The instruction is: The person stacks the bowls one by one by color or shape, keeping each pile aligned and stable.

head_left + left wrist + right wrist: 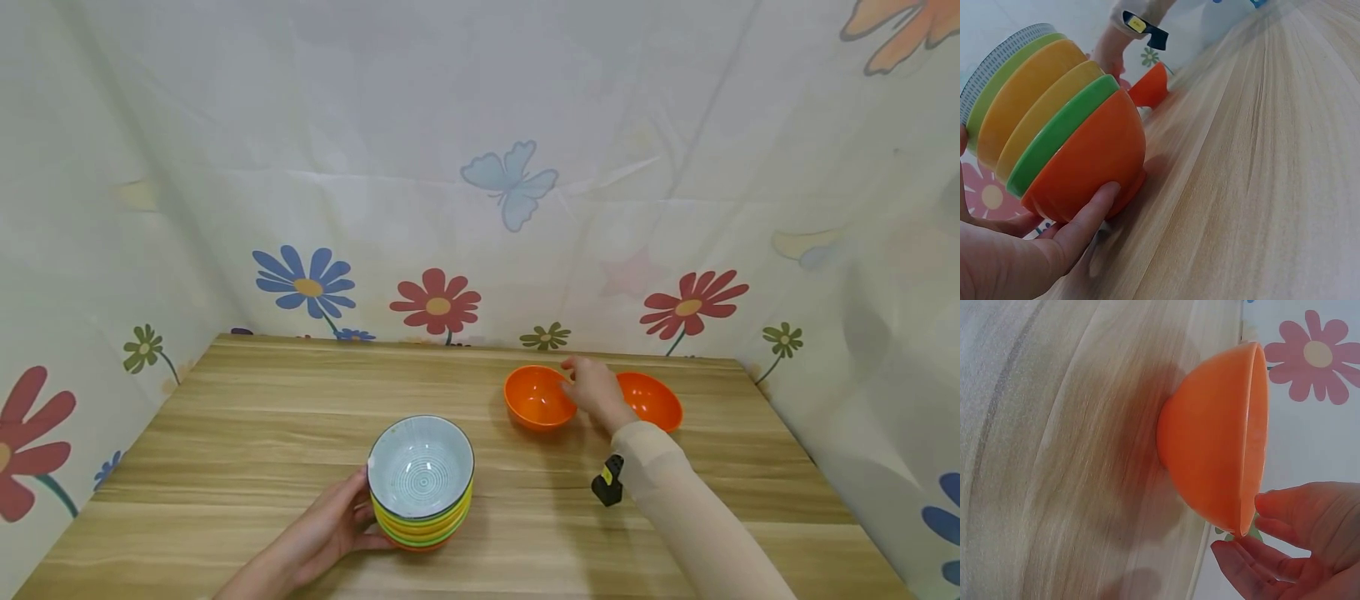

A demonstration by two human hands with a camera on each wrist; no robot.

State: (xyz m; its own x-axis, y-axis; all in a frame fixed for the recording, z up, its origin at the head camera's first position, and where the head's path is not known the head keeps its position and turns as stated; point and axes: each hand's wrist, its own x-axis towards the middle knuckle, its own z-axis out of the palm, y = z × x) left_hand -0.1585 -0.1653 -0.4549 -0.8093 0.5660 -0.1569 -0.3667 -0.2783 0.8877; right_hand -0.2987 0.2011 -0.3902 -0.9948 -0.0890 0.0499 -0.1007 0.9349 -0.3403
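Observation:
A stack of several bowls [420, 521] stands on the table, a pale grey-blue patterned bowl [423, 462] on top. Green and yellow bowls come below, with an orange one [1094, 159] at the bottom. My left hand [337, 521] grips the stack from its left side, a digit against the bottom bowl. Farther back sits a separate orange bowl [538, 400]. My right hand [595, 390] is at that bowl's right rim, its digits parted on either side of the edge; contact is hard to judge. Behind the right wrist lies another orange bowl [654, 402], partly hidden.
The wooden table [247, 433] runs back to a flower-printed cloth wall [360, 208]. A black wrist-worn device [607, 481] sticks out beside my right wrist. Side cloths border the table left and right.

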